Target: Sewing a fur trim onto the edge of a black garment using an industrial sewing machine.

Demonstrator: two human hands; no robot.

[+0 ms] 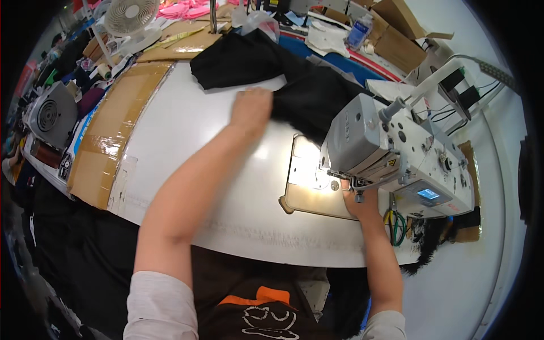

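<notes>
My left hand (254, 110) reaches far across the white table, its fingers curled closed at the near left edge of a black cloth (309, 93). The cloth lies bunched toward the back, and part of it passes behind the sewing machine (360, 133). Beside the needle area, my right hand (353, 199) rests low at the machine's bed plate (317, 205). The machine head hides most of its fingers, so whether they hold anything does not show. A lamp glow lights the plate under the needle.
Scissors with green and yellow handles (395, 222) lie right of my right wrist, near black fluffy material (428, 243). Taped cardboard (116, 130) covers the table's left side. At the back stand a fan (131, 17), a clear bottle (360, 33) and a cardboard box (398, 48).
</notes>
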